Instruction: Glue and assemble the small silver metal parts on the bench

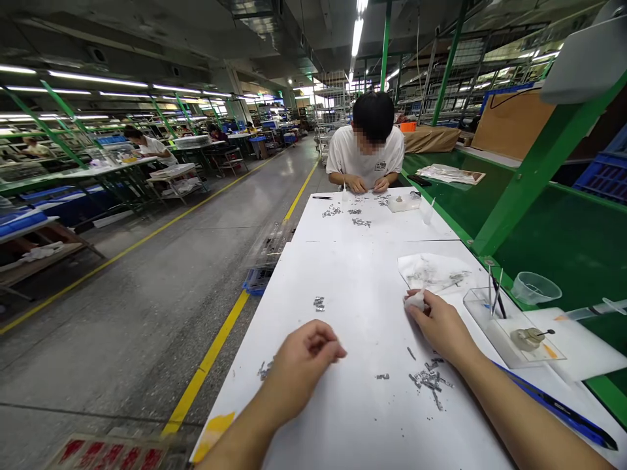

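My left hand is over the white tabletop, its fingers curled towards the thumb. Whatever may be between those fingertips is hidden. My right hand is closed around a small rounded white object, which may be a squeeze bottle. Below that hand lies a loose pile of small silvery metal parts, and one single metal part sits left of the pile. A neat cluster of metal parts lies beyond my left hand. More metal parts show partly behind that hand.
A crumpled white sheet lies beyond my right hand. To the right are a clear tray with tweezers, a small glass jar, a plastic cup and a blue-black tool. Opposite, a person handles small parts.
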A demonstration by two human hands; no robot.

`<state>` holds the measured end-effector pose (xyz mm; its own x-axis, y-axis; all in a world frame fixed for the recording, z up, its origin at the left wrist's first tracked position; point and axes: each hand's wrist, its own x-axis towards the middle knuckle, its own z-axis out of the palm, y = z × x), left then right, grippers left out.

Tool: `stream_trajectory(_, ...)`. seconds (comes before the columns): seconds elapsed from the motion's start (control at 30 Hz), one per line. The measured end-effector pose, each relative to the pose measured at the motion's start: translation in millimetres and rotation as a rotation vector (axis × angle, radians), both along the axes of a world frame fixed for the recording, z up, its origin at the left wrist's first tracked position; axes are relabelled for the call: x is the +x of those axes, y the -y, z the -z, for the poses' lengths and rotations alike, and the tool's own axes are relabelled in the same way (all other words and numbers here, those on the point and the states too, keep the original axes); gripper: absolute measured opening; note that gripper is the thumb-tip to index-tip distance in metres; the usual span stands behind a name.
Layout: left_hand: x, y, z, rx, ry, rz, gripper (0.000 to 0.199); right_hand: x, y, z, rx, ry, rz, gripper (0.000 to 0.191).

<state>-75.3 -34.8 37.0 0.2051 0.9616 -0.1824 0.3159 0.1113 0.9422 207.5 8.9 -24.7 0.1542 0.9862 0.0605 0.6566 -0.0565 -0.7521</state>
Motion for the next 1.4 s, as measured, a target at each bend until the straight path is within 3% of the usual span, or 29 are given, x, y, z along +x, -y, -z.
stream_trajectory(0.07,25,-5,1.0,-0.253,0.388,0.060,0.014,0,3,-1.9,0.009,-0.106,0.001,0.039)
stream_trajectory(0.13,44,-14,7.3,-0.433,0.649,0.064,0.028,-1,5,-3.7,0.055,-0.290,-0.023,0.047)
stream_trajectory(0.3,56,-31,32.2,-0.538,0.787,-0.058,0.028,-3,11,-8.7,0.129,-0.712,-0.091,0.044)
stream_trajectory(0.43,52,-34,40.6,-0.502,0.784,-0.103,0.021,-5,14,-15.9,0.079,-0.971,-0.110,0.032)
stream_trajectory(0.7,52,-34,36.0,-0.502,0.728,-0.116,0.018,-4,20,-30.2,-0.114,-1.333,-0.168,0.024)
stream_trajectory(0.97,52,-29,32.7,-0.431,0.614,-0.033,0.023,-2,18,-30.5,-0.142,-1.583,-0.205,0.026)
stream_trajectory(1.23,55,-27,32.8,-0.362,0.266,0.050,0.035,-3,20,-32.8,-0.149,-1.527,-0.160,0.019)
stream_trajectory(1.4,62,-21,36.8,-0.189,0.063,0.029,0.031,-8,27,-29.3,0.041,-1.275,-0.122,0.027)
